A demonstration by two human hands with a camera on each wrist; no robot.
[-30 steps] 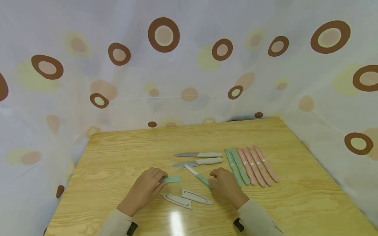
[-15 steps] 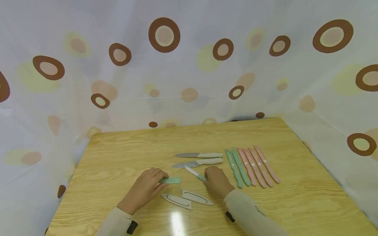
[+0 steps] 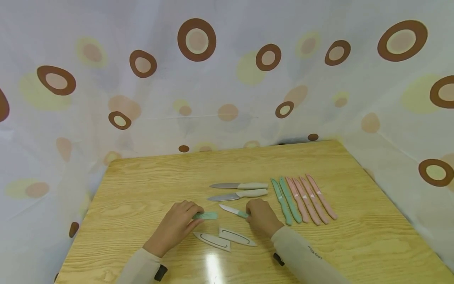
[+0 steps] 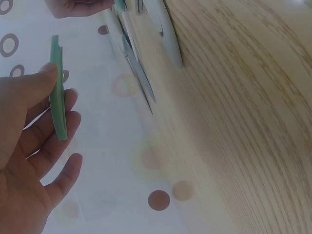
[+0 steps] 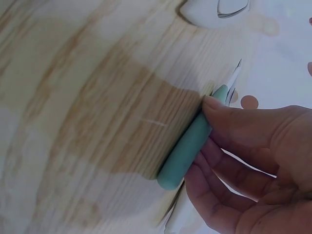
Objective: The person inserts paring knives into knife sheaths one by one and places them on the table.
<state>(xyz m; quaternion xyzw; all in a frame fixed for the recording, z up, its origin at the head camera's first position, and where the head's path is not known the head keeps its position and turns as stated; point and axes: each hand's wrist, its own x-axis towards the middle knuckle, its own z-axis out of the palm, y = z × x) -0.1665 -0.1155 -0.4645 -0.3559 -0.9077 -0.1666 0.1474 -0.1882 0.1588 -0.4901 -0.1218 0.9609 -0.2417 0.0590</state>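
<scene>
My left hand (image 3: 181, 217) pinches a green knife sheath (image 4: 57, 92) between thumb and fingers, its free end pointing right in the head view. My right hand (image 3: 261, 216) grips the green handle (image 5: 192, 141) of a small knife, thumb on one side and fingers on the other. That knife's bare pale blade (image 3: 228, 209) points left toward the sheath, with a gap between them. Just beyond lie two knives with cream handles, a far one (image 3: 252, 185) and a nearer one (image 3: 251, 193), their grey blades bare. Two white sheaths (image 3: 213, 241) rest on the near side between my hands.
Right of my right hand, two green knives (image 3: 290, 201) lie beside several pink knives (image 3: 312, 200) in a slanted row. The wooden table (image 3: 159, 173) meets a spotted cloth (image 3: 227, 79) behind and at both sides.
My right hand has moved left, closed on the green handle and swung the small knife's blade slightly left, off the nearer cream knife. The left hand keeps its place with the sheath.
</scene>
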